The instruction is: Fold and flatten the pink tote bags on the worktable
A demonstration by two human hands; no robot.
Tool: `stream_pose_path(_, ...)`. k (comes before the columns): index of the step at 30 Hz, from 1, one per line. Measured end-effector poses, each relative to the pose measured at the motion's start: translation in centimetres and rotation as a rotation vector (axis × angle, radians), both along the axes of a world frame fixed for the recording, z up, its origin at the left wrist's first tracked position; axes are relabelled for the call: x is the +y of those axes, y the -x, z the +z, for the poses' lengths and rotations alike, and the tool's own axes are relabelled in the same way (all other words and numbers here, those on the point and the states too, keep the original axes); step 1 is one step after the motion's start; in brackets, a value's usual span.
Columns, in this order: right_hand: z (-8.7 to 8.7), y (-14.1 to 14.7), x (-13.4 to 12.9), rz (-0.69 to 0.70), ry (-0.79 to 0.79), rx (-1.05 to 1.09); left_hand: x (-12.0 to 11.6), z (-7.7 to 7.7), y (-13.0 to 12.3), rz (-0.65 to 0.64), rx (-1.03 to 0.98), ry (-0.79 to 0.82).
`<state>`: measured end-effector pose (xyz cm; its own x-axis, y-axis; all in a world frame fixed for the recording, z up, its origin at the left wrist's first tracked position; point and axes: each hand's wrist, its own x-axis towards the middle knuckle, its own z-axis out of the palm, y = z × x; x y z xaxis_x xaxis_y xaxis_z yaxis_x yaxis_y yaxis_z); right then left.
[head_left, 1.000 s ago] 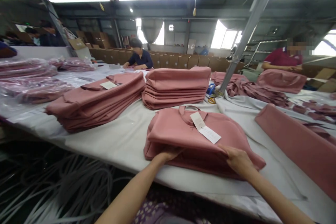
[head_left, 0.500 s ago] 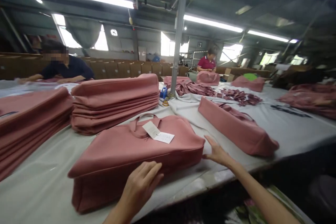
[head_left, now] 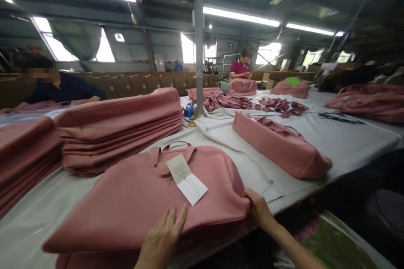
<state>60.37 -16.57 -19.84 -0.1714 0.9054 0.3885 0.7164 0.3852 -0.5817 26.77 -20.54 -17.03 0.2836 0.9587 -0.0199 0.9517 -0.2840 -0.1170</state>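
A pink bag [head_left: 132, 206] with two handles lies on its side at the table's front edge. An opened paper tag [head_left: 193, 188] rests on its upper face beside the handles. My left hand [head_left: 164, 231] lies on the near part of the bag, fingers stretched out over the face. At the bag's right corner, my right hand [head_left: 257, 205] grips the fabric, with its fingertips partly hidden behind the corner. A second pink bag [head_left: 280, 147] lies on the table just beyond my right hand.
Stacks of folded pink bags [head_left: 123, 128] stand at the left. A grey post [head_left: 198, 42] rises behind, near a blue tape dispenser [head_left: 188, 110]. Pink straps [head_left: 280, 106] lie in heaps farther back. Two people [head_left: 67, 86] work across the white-covered table [head_left: 341, 147].
The bag has come nearer and its upper face tilts more toward me. My left hand has settled on that face. My right hand has closed on the right corner.
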Motion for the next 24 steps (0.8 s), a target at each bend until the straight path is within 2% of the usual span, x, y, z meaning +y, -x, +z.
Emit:
stream_pose_path(1,-0.2,-0.1,-0.1,-0.003,0.011,-0.007,-0.1,-0.5,-0.3,0.011,-0.015,-0.012)
stream_pose_path(3,0.4,-0.1,0.2,0.012,0.021,-0.021,0.6,-0.4,-0.9,0.066,-0.070,0.013)
stream_pose_path(6,3.7,0.6,0.4,0.105,-0.131,-0.171,2.6,1.3,-1.3,0.107,-0.137,0.093)
stream_pose_path(9,7.2,2.2,1.0,0.271,-0.289,-0.482,3.6,3.2,-1.3,0.098,-0.146,0.119)
stream_pose_path(11,8.7,3.0,2.3,0.358,-0.317,-0.607,3.3,4.5,-1.4,0.084,-0.149,0.126)
stream_pose_path(13,9.3,2.8,4.0,0.402,-0.343,-0.642,2.8,5.9,-1.6,0.054,-0.129,0.141)
stream_pose_path(16,8.1,1.2,6.0,0.395,-0.479,-0.638,2.0,7.3,-2.0,-0.008,-0.086,0.158)
stream_pose_path(19,4.7,-0.4,6.4,0.331,-0.607,-0.621,1.9,6.8,-1.3,-0.157,-0.116,0.148)
stream_pose_path(21,2.4,-0.9,6.3,0.304,-0.585,-0.618,1.9,5.9,0.3,-0.223,-0.090,0.100)
stream_pose_path(24,0.9,-1.2,6.8,0.323,-0.490,-0.630,1.4,5.7,4.6,-0.116,0.035,-0.064)
